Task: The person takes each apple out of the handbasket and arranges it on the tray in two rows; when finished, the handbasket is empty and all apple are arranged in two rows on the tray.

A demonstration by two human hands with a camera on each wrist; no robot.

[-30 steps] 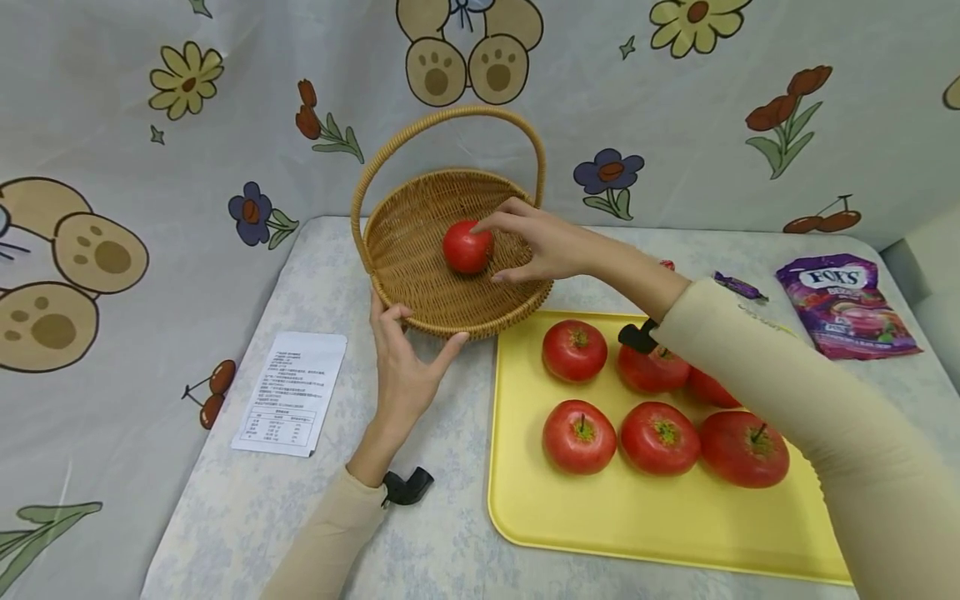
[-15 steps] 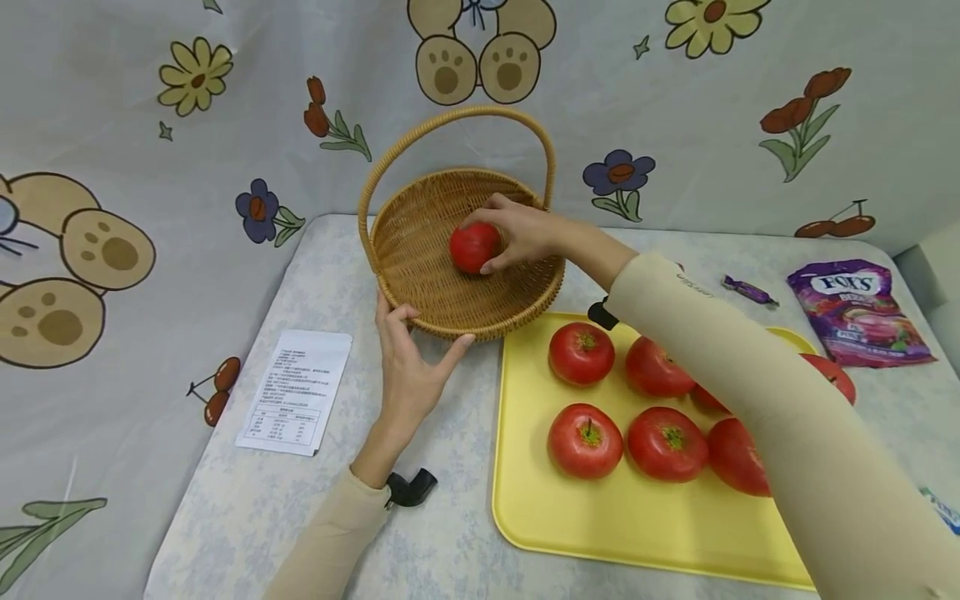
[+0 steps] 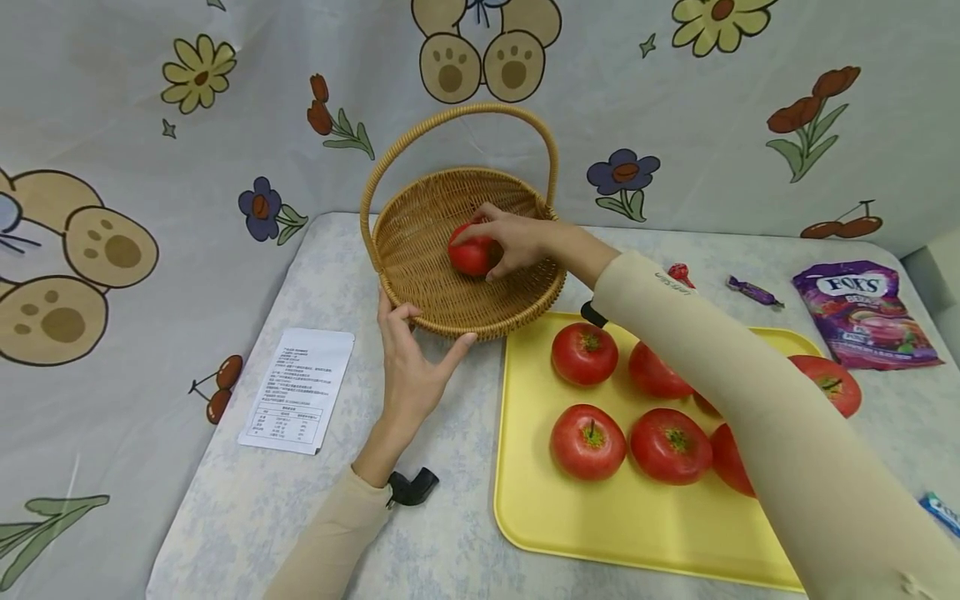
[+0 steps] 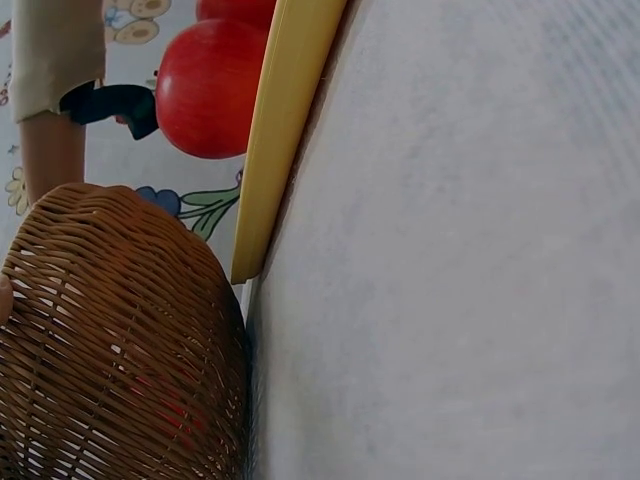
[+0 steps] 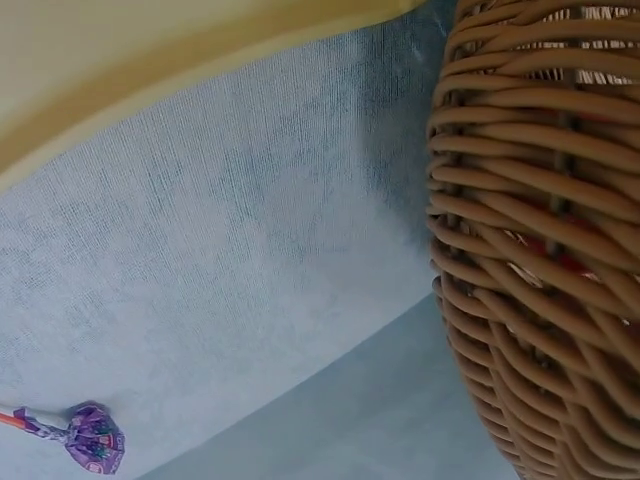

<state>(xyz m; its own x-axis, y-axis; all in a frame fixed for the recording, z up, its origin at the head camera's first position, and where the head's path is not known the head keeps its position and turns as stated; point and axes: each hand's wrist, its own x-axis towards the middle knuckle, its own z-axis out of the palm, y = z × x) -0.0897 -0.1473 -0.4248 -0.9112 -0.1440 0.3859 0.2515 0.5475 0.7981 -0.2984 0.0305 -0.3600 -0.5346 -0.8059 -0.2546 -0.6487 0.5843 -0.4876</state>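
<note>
A wicker basket (image 3: 427, 287) with a tall arched handle leans toward me at the back of the table. My left hand (image 3: 412, 371) holds its near rim, thumb and fingers spread along the edge. Inside the basket lies one red apple (image 3: 467, 257). My right hand (image 3: 522, 242) reaches in over the right rim and grips this apple from above, fingers across its top and thumb at its right side. In the left wrist view the basket's woven outside (image 4: 110, 330) fills the lower left; red shows faintly through the weave. The right wrist view shows the weave (image 5: 540, 220) close up.
A yellow tray (image 3: 570, 525) with several red apples (image 3: 587, 442) stands right of the basket, partly under my right sleeve. Beyond are a purple candy bag (image 3: 862, 312) and wrapped sweets (image 3: 753, 292). A printed white packet (image 3: 298, 390) lies at left. A patterned cloth hangs behind.
My right hand has moved from beside the apple onto it and now grips it. The apple has barely moved in the basket. My left hand keeps its hold on the rim.
</note>
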